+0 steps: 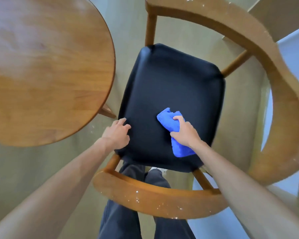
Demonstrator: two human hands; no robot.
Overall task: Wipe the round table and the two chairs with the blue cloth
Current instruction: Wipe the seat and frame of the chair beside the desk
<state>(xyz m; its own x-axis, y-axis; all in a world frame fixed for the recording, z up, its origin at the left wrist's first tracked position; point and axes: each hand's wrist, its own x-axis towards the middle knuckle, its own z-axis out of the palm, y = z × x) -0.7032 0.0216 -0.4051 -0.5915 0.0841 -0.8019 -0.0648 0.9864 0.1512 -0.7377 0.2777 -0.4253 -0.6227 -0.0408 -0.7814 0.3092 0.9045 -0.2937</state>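
Wiping: right hand grips cloth, fingers curled round it, pressed onto seat
Bracing: left hand on seat's left edge, fingers bent, slightly spread
Chair: beside table
Armrest: white specks
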